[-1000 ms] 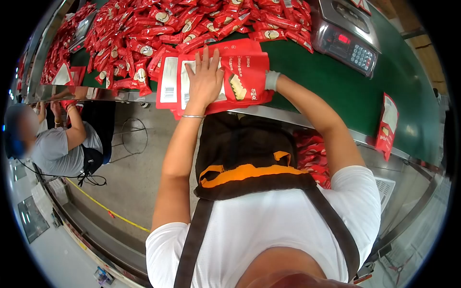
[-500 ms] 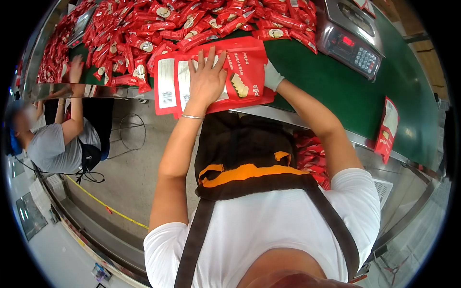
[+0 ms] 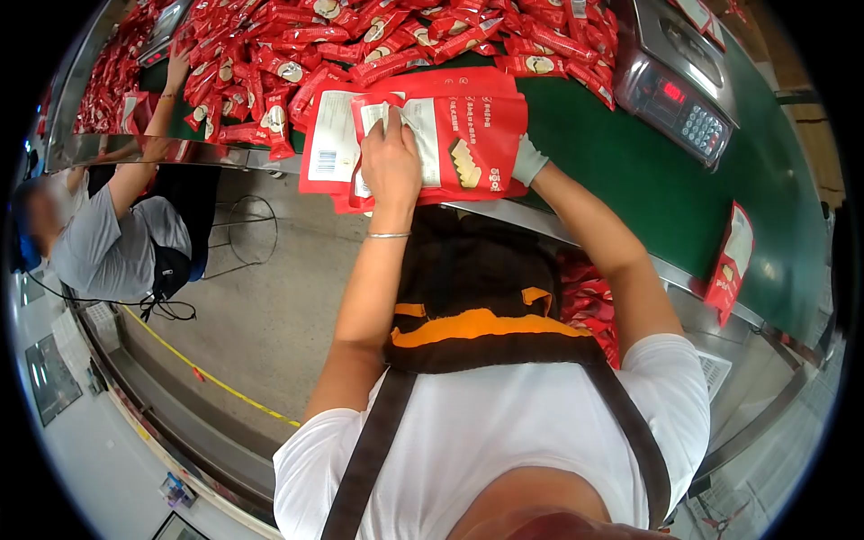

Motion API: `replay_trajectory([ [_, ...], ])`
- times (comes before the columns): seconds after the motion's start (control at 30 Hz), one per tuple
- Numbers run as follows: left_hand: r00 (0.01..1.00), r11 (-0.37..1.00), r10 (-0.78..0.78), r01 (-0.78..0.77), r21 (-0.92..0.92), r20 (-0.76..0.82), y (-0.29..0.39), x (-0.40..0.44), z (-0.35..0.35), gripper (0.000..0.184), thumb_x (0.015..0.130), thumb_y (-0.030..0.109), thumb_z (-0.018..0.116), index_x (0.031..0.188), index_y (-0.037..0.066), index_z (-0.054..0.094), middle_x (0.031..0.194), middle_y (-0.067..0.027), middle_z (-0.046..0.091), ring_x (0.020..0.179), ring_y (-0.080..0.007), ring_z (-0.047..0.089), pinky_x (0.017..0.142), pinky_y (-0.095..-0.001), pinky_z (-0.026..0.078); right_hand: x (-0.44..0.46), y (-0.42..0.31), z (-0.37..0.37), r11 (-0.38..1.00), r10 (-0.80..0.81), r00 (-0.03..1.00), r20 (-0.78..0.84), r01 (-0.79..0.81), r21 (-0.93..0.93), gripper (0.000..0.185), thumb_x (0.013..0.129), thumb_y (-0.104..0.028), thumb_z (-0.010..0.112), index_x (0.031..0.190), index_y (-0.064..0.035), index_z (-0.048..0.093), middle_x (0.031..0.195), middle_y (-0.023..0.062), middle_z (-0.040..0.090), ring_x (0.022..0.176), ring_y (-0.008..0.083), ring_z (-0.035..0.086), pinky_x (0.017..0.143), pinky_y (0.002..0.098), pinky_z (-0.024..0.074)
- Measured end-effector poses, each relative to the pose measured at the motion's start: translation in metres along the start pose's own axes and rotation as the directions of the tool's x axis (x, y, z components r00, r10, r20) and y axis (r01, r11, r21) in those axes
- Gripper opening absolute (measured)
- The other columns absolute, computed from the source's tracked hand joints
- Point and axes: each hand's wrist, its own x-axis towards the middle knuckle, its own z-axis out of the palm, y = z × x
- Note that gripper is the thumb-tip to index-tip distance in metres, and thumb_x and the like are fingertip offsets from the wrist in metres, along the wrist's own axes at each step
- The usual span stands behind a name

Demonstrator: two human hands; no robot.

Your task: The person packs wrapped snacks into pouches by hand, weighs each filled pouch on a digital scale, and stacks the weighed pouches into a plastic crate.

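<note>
Work table: green top (image 3: 576,135) with a metal front edge, above a grey floor (image 3: 243,333)
Packet heap: many small red packets (image 3: 387,36) along the table's far side
Scale: metal scale (image 3: 684,99) to the right of the heap, red digits lit above its keypad
Red pouches: flat, overlapping pile (image 3: 486,112) in front of the heap at the front edge, white panels toward the left
Left hand: bare (image 3: 391,166), bracelet (image 3: 389,236) at the wrist, fingers bent onto the top pouch's white panel; cannot tell whether they pinch it
Right hand: in a pale glove (image 3: 529,160), at the pouches' right end; fingers partly hidden, grip cannot be told
Lone pouch: red and white (image 3: 731,261), at the table edge, far right
Co-worker: person in a grey shirt (image 3: 117,238) at left, one arm reaching over the table
</note>
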Motion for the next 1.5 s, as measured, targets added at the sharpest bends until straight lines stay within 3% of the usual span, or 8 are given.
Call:
replay_trajectory([
  [0.17,0.999,0.997,0.045,-0.046,0.054,0.003,0.006,-0.001,-0.009,0.037,0.092,0.019,0.057,0.127,0.008,0.059,0.109,-0.02,0.064,0.094,-0.0375,0.062,0.076,-0.0456,0.053,0.019,-0.003,-0.007,0.998,-0.031,0.985,0.171,0.02,0.063,0.037,0.091,-0.019,0.062,0.126,-0.0072,0.06,0.126,0.0106,0.063,0.115,0.0232,0.06,0.098,0.0388,0.0463],
  [0.37,0.99,0.998,-0.048,0.043,0.041,0.136,0.01,0.001,-0.015,0.038,0.092,0.016,0.056,0.13,0.007,0.057,0.105,-0.0181,0.067,0.089,-0.0364,0.062,0.074,-0.0454,0.053,0.016,-0.007,0.009,0.996,-0.048,0.996,0.072,0.042,0.081,0.037,0.091,-0.018,0.062,0.127,-0.0071,0.059,0.126,0.0104,0.062,0.115,0.0233,0.059,0.098,0.0384,0.0466],
  [0.63,0.984,0.974,0.159,-0.142,-0.177,0.084,0.0,0.002,-0.002,0.045,0.093,0.016,0.054,0.137,0.004,0.049,0.143,-0.029,0.042,0.126,-0.0442,0.047,0.102,-0.0451,0.043,0.031,-0.005,-0.008,0.991,-0.032,0.982,0.184,0.007,0.132,0.038,0.091,-0.017,0.061,0.128,-0.0071,0.059,0.127,0.0101,0.062,0.116,0.0233,0.059,0.098,0.0378,0.047],
  [0.9,0.957,0.971,0.182,-0.14,-0.192,0.226,0.001,-0.002,-0.024,0.049,0.094,0.017,0.049,0.141,0.001,0.043,0.146,-0.0287,0.039,0.133,-0.0433,0.041,0.106,-0.0489,0.039,0.011,-0.015,0.013,0.988,-0.048,0.998,0.046,0.04,0.149,0.038,0.091,-0.015,0.061,0.128,-0.007,0.058,0.128,0.0098,0.061,0.116,0.0234,0.059,0.097,0.0373,0.0474],
  [1.1,0.932,0.982,0.187,-0.167,-0.089,0.31,-0.008,-0.001,-0.016,0.057,0.095,0.019,0.046,0.145,-0.006,0.031,0.147,-0.0286,0.038,0.137,-0.0438,0.035,0.113,-0.0574,0.025,0.007,-0.012,-0.011,0.985,-0.037,0.989,0.145,0.012,0.172,0.039,0.091,-0.015,0.061,0.129,-0.007,0.058,0.129,0.0095,0.061,0.117,0.0234,0.059,0.097,0.0369,0.0477],
  [1.33,0.89,0.913,0.292,-0.15,-0.38,0.351,-0.009,-0.003,-0.012,0.063,0.095,0.014,0.042,0.151,-0.004,0.018,0.154,-0.0298,0.024,0.143,-0.0449,0.023,0.117,-0.0515,0.021,0.003,-0.015,-0.006,0.99,-0.062,0.993,0.103,0.048,0.136,0.039,0.091,-0.014,0.061,0.13,-0.0069,0.057,0.13,0.0093,0.06,0.117,0.0235,0.059,0.097,0.0364,0.0481],
  [1.43,0.896,0.931,0.327,-0.25,-0.267,0.301,-0.003,-0.004,-0.017,0.065,0.095,0.017,0.045,0.151,-0.004,0.02,0.155,-0.0272,0.024,0.144,-0.0435,0.022,0.117,-0.0531,0.019,0.011,-0.016,0.002,0.992,-0.08,0.994,0.08,0.072,0.104,0.039,0.091,-0.013,0.061,0.13,-0.0069,0.057,0.13,0.0092,0.06,0.117,0.0235,0.059,0.097,0.0362,0.0482],
  [1.5,0.886,0.913,0.39,-0.407,0.018,0.253,0.004,-0.002,-0.02,0.066,0.093,0.025,0.051,0.147,-0.005,0.03,0.154,-0.0238,0.03,0.143,-0.041,0.026,0.116,-0.0562,0.02,0.01,-0.017,0.001,0.993,-0.079,0.993,0.086,0.071,0.093,0.04,0.091,-0.013,0.06,0.13,-0.0069,0.057,0.131,0.0091,0.06,0.117,0.0235,0.059,0.096,0.036,0.0483],
])
